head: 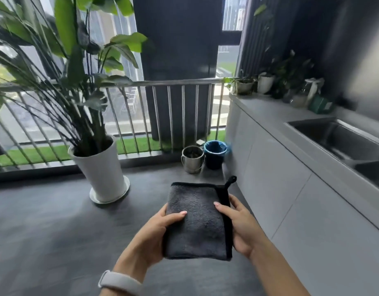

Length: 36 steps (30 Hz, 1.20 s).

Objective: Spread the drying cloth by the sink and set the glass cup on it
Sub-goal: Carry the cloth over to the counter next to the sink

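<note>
Hands hold a folded dark grey drying cloth point(198, 221) in mid-air above the floor point(45, 221), in front of the person's body. The left hand point(151, 236) has its grip closed on the cloth's left edge, thumb lying across the top face; the fingers underneath are hidden by the fabric. The right hand point(241, 227) clasps the right edge the same way, thumb on top near the black trim, its fingers also out of sight beneath. A pale wristband point(120, 283) sits on the left wrist. The cloth is folded into a compact rectangle, with a small black hanging loop point(230, 182) sticking up at its far right corner.

No glass cup can be made out for certain; the far end of the tabletop is blurred.

To the right runs a pale grey tabletop point(276, 107) over flat cabinet fronts, with a steel sink point(342, 137) set into it, cut off by the right edge of the view. At the tabletop's far end stand small potted plants point(263, 82), a clear bottle-like shape and a green box point(321, 104), all soft and hard to read. Ahead on the floor sit a metal pail point(193, 160) and a dark bin with a blue liner point(215, 154), touching each other. To the left, a tall plant in a white pot point(101, 169) stands before the balcony railing point(173, 82).
</note>
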Available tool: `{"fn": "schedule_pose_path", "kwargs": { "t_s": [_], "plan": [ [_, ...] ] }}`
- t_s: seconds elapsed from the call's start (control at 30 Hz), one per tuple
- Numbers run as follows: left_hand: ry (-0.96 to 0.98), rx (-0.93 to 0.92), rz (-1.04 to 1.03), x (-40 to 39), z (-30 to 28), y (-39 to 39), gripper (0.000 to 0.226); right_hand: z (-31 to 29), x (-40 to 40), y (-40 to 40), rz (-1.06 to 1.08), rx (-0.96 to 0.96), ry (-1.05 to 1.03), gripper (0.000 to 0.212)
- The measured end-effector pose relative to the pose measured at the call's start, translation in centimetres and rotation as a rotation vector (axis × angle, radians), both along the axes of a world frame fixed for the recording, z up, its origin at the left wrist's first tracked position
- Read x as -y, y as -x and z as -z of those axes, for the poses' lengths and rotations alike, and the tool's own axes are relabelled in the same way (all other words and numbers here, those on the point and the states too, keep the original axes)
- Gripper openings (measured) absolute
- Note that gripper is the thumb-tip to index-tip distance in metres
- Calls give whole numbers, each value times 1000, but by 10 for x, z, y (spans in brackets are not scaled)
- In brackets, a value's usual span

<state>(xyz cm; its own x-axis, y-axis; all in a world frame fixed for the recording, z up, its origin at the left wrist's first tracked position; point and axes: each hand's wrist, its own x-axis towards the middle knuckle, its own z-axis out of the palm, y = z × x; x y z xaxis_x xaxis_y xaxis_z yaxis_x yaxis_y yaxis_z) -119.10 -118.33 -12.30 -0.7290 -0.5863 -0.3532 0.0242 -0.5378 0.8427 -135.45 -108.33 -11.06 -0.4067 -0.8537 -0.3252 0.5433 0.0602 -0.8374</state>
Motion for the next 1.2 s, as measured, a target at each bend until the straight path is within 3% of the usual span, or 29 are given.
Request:
{"fn": "schedule_pose_path", "kwargs": {
  "t_s": [0.37, 0.7, 0.93, 1.2],
  "plan": [
    [-4, -27, 115, 219, -9, 184, 49, -8, 201, 171, 130, 8, 15, 22],
    [-7, -65, 353, 423, -3, 377, 50, -5, 373, 332, 371, -61, -21, 22],
    [8, -42, 533, 500, -20, 503, 44, -13, 430, 432, 527, -40, -10, 21],
    [-24, 2, 672, 569, -1, 668, 42, 13, 487, 573, 681, -42, -13, 21]
  ]
}}
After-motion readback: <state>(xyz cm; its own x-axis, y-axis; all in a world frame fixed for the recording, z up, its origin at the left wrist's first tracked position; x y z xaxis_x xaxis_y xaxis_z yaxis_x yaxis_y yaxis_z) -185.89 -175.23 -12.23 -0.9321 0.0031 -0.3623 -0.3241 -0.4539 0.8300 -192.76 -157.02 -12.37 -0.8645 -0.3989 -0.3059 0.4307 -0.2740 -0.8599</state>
